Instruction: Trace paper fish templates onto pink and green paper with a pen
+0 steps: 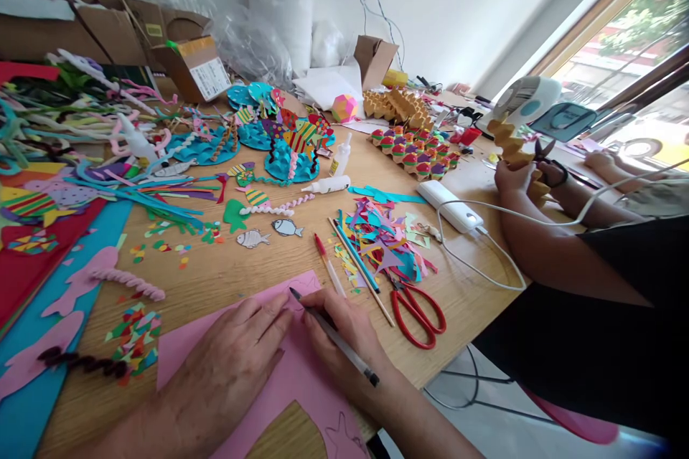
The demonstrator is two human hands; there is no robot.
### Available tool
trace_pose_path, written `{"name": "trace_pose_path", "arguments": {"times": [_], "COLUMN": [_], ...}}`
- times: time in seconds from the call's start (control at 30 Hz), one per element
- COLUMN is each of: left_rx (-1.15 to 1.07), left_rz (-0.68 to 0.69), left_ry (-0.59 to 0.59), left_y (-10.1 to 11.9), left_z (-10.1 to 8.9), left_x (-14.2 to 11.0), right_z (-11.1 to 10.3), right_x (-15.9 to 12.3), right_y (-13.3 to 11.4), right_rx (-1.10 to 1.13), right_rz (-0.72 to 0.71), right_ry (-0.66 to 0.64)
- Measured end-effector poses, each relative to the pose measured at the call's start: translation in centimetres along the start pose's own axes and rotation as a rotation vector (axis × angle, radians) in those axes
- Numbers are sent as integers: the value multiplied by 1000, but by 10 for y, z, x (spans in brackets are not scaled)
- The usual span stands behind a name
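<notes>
My right hand [344, 344] grips a black-capped pen [339, 341], its tip on a sheet of pink paper [183, 351]. My left hand [231, 348] lies flat on the same sheet, fingers stretched toward the pen tip. Faint drawn lines show at the sheet's far edge, and a starfish-like outline is drawn near its bottom corner. Part of the sheet is cut away there, with wood showing through. Red-handled scissors [417, 312] lie right of my right hand. Beyond it rest a red-capped pen [329, 264] and a blue stick [358, 251].
Paper scraps [387, 240], a white power strip [449, 206] with a cable, glue bottles [340, 155] and painted egg cartons [414, 152] spread across the table. Pink fish cutouts [80, 280] lie left. At the right, another person's hands [517, 179] hold dark scissors and a carton piece.
</notes>
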State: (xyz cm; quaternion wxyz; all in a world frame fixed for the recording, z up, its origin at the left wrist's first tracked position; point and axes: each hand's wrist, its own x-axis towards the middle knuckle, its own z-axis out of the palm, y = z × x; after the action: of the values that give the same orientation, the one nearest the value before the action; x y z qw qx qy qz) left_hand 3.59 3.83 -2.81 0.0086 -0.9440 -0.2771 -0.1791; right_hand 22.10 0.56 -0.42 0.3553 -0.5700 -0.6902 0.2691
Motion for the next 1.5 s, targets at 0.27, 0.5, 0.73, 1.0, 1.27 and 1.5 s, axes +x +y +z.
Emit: {"name": "trace_pose_path", "arguments": {"times": [0.27,0.5,0.73,1.0,1.27,1.5], "left_rx": [20,33,38,8,-10,30], "left_rz": [-13,-13,8,-11,-39,11], "left_ry": [-36,-43,-32,-6,-13,32], "left_y": [1,0,-2,-2,-3,-4], "left_z": [1,0,1,2,5,0], "left_x": [1,0,0,-1,-4,0], "right_z": [-3,-3,-1,5,0,-2], "right_x": [1,1,1,0,-1,-2], "right_y": [-4,-5,-2,5,-1,-1], "right_rx": [12,16,-10,-62,-36,-34], "right_rz": [34,53,-22,-16,20,38], "right_ry": [-39,-45,-23,33,39,49]}}
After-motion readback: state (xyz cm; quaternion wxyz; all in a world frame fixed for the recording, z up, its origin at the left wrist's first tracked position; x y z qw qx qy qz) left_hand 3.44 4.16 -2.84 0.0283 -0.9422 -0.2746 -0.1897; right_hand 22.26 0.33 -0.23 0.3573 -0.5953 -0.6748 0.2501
